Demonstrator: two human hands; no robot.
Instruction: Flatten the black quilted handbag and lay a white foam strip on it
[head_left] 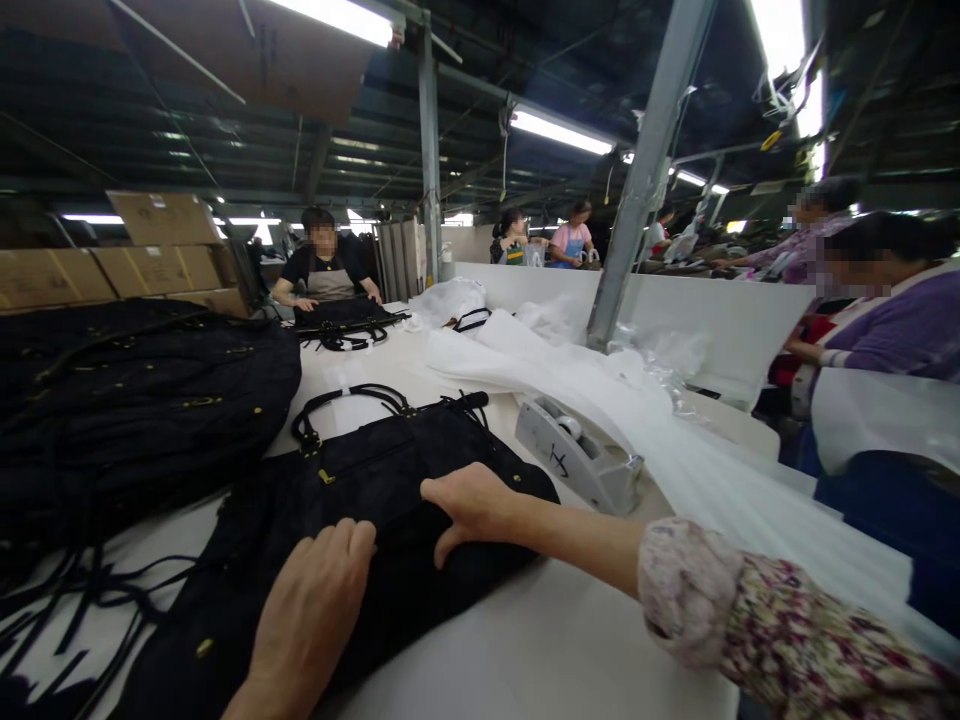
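One black fabric bag with gold-coloured fittings (262, 530) lies beneath both hands: left hand (319, 600), fingers curled, grip indeterminable; right hand (476, 505), thumb parted from fingers, gripping nothing.

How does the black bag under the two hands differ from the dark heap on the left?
The black bag lies fairly flat, while the dark heap bulges up higher. The left hand and right hand are on the bag; neither touches the heap. Both are dark, with small gold-coloured fittings.
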